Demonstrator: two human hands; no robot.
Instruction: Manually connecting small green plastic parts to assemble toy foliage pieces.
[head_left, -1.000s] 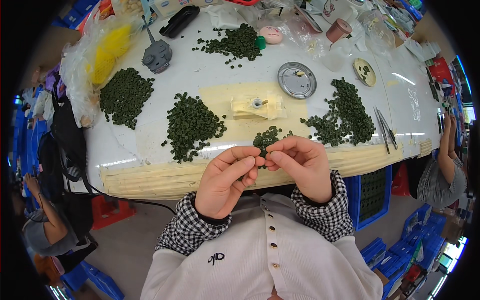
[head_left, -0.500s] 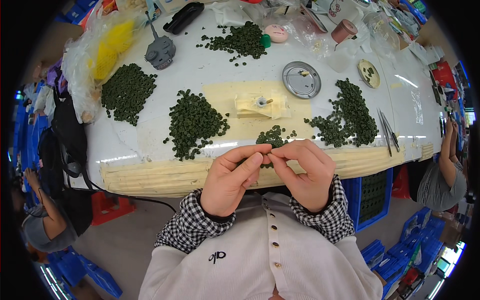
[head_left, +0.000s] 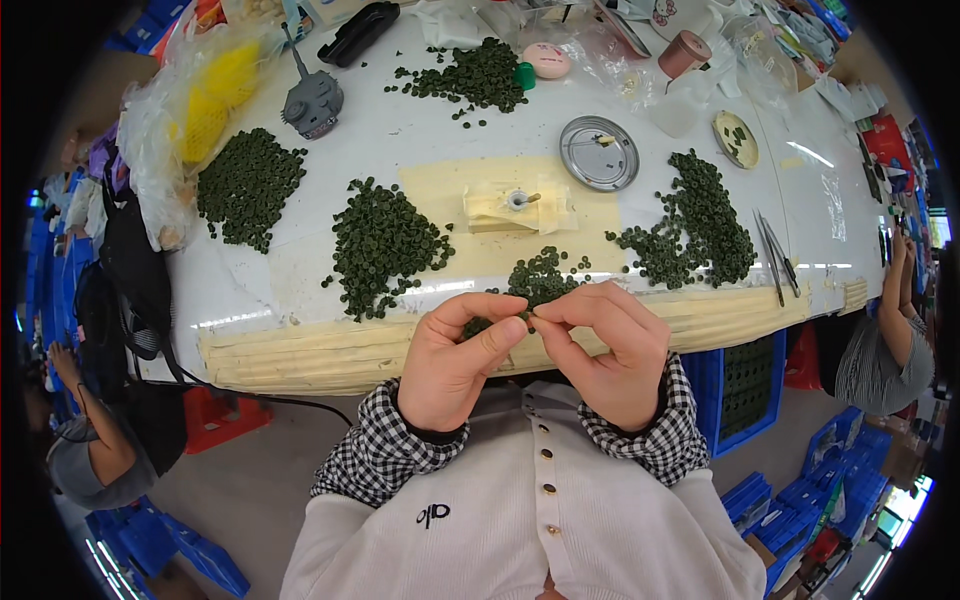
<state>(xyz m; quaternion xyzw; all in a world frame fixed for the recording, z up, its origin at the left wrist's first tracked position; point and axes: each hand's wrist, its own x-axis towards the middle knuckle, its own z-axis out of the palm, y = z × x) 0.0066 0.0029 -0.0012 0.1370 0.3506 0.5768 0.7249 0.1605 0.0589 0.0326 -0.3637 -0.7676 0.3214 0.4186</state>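
Note:
My left hand (head_left: 452, 360) and my right hand (head_left: 618, 348) meet at the table's front edge, thumbs and forefingers pinched together. Between the fingertips is a small dark-green round part (head_left: 526, 313), wheel-like and mostly covered. Just beyond the fingers lies a little heap of similar green parts (head_left: 542, 275). Larger piles of them spread to the left (head_left: 380, 245) and to the right (head_left: 705, 220). A taped cream block (head_left: 490, 212) with a small metal ring and a short peg stands farther back in the middle.
A round metal lid (head_left: 600, 155), tweezers (head_left: 768, 258) and a cream dish (head_left: 736, 140) lie to the right. A grey toy tank turret (head_left: 312, 105) and a green pile (head_left: 250, 185) are at left. A blue crate (head_left: 745, 390) stands below the table's right. Other people sit on both sides.
Both hands have shifted slightly to the left, and the fingertips have parted a little, so more of the green part shows. The view has tilted slightly.

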